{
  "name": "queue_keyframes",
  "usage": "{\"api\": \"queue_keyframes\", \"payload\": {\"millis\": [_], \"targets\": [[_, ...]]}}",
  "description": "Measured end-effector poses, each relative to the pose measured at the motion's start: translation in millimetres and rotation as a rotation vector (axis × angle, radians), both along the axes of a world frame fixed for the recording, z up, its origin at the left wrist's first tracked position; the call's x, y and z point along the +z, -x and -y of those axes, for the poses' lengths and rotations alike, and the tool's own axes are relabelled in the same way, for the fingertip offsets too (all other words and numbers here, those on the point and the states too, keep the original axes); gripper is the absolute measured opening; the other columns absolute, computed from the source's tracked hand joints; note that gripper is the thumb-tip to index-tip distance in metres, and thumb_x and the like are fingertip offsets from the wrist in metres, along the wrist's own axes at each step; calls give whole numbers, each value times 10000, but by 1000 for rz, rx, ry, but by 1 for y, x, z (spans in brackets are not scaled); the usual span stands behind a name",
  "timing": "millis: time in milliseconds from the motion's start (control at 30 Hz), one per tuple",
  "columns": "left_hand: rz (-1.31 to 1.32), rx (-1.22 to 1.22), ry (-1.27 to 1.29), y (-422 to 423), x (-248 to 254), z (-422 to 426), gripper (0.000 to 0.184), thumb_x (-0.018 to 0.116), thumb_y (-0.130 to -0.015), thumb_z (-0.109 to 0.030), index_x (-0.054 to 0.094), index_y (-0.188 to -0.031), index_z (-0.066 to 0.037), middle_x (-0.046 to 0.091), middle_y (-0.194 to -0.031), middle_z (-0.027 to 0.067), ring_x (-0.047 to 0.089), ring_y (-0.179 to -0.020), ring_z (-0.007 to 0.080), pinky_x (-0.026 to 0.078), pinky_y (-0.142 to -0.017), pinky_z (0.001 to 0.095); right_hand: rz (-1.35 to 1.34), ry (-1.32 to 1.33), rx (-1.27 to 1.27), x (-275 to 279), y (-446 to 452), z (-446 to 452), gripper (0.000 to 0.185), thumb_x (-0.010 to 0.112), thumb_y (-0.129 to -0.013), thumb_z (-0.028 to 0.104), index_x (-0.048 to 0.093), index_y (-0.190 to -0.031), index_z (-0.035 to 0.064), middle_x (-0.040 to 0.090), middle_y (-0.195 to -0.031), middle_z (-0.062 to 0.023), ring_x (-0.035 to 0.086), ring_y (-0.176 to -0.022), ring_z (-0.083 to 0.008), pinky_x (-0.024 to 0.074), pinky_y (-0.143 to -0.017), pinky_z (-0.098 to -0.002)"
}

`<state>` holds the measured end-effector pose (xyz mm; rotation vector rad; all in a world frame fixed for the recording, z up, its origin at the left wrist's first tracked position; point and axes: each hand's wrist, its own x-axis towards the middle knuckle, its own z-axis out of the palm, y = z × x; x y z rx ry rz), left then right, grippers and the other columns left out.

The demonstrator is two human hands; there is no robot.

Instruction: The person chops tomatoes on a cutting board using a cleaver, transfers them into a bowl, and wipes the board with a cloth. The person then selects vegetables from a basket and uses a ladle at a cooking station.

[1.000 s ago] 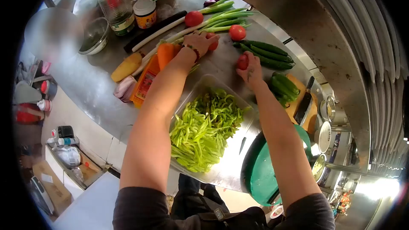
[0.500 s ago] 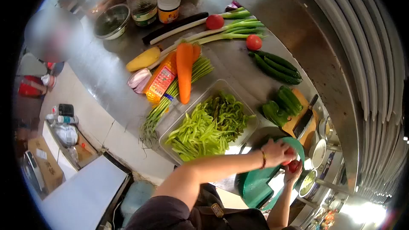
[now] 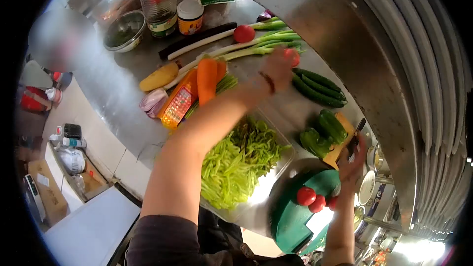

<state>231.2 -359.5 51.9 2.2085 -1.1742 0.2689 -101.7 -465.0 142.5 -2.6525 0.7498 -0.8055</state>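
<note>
My left hand [image 3: 279,71], smeared by motion, is over the near side of a tomato [image 3: 292,57] beside the spring onions; whether its fingers close on the tomato is unclear. Another tomato [image 3: 244,33] lies farther left on the stalks. My right hand [image 3: 352,165] has its fingers spread beside a black-handled knife [image 3: 360,125], which lies on a wooden board [image 3: 332,157]. Below my right hand, three tomatoes [image 3: 306,196] rest on a round green cutting board [image 3: 286,216], the last partly behind my wrist. A bright rectangular blade-like surface [image 3: 319,220] lies on that board.
A clear tray [image 3: 285,160] holds sliced green vegetables [image 3: 236,167]. Green peppers [image 3: 331,127] and cucumbers [image 3: 318,87] lie on the right. Carrots [image 3: 207,79], a potato [image 3: 159,77] and spring onions [image 3: 236,47] lie behind the tray. Stacked plates [image 3: 433,69] stand far right.
My hands have parted from the tomatoes they held over the green board, and those tomatoes now rest on it. My left hand has moved up to the far tomato, my right toward the knife.
</note>
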Motion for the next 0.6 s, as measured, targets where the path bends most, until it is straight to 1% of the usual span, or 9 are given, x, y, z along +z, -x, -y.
{"api": "queue_keyframes", "payload": {"millis": [33, 100, 200, 267, 300, 400, 467, 533, 600], "targets": [[35, 168, -55, -45, -27, 13, 657, 572, -803, -167, 301, -1401, -144, 336, -1385, 177, 271, -1316, 312, 346, -977, 515, -13, 26, 153, 1, -48, -10, 670, 584, -757, 2, 336, -1373, 87, 357, -1390, -178, 366, -1272, -316, 305, -1050, -392], [461, 448, -180, -94, -43, 9, 700, 562, -813, -140, 239, -1434, -163, 310, -1401, 173, 218, -1347, 322, 335, -995, 523, -105, 56, 346, -11, -136, -14, 662, 579, -753, 5, 356, -1367, 112, 341, -1401, -185, 351, -1284, -332, 308, -1046, -405], [-144, 143, -649, -122, -8, -31, 703, 556, -837, -125, 214, -1446, -205, 260, -1433, 146, 173, -1358, 358, 351, -1016, 488, -379, 68, 233, -62, -242, 13, 678, 611, -745, 69, 359, -1372, 126, 310, -1415, -210, 330, -1288, -368, 312, -1040, -426], [-222, 195, -440, -120, -9, -34, 662, 545, -849, -107, 252, -1427, -241, 254, -1427, 110, 194, -1331, 398, 395, -997, 468, -381, 215, 258, -100, -293, 42, 704, 641, -734, 110, 356, -1377, 133, 307, -1411, -225, 324, -1285, -387, 323, -1030, -434], [-320, 232, -455, -105, 20, -45, 759, 587, -789, 50, 253, -1428, -189, 181, -1449, 191, 256, -1303, 428, 370, -1045, 471, -335, 301, 296, -115, -311, 57, 715, 652, -728, 122, 356, -1378, 137, 309, -1407, -230, 322, -1283, -393, 330, -1025, -435], [-245, 314, -515, -114, 9, -52, 735, 572, -803, 41, 251, -1425, -183, 207, -1421, 215, 262, -1293, 428, 385, -1042, 465, -490, 433, 211, -135, -329, 43, 702, 637, -781, 125, 300, -1392, 202, 433, -1253, -194, 470, -1114, -346, 453, -868, -478], [-266, 348, -346, -109, 5, -59, 693, 630, -787, -60, 308, -1393, -162, 295, -1350, 231, 360, -1209, 422, 402, -1004, 485, -581, 259, 154, -107, -319, 22, 610, 678, -698, 140, 443, -1255, 64, 453, -1213, -201, 488, -1057, -366, 453, -839, -445], [-144, 271, -279, -101, 11, -69, 703, 700, -737, -199, 355, -1348, -156, 424, -1239, 209, 418, -1140, 390, 413, -938, 499, -600, 315, 189, -87, -313, 7, 571, 686, -691, 137, 468, -1214, 68, 475, -1163, -184, 508, -992, -342, 461, -811, -437], [-213, 151, 111, -66, 37, -91, 676, 742, -675, -292, 451, -1258, -110, 522, -1107, 179, 458, -1066, 349, 408, -907, 461, -633, 362, 215, -91, -303, 14, 531, 694, -685, 135, 493, -1173, 72, 497, -1113, -168, 528, -928, -318, 468, -784, -429]]}}
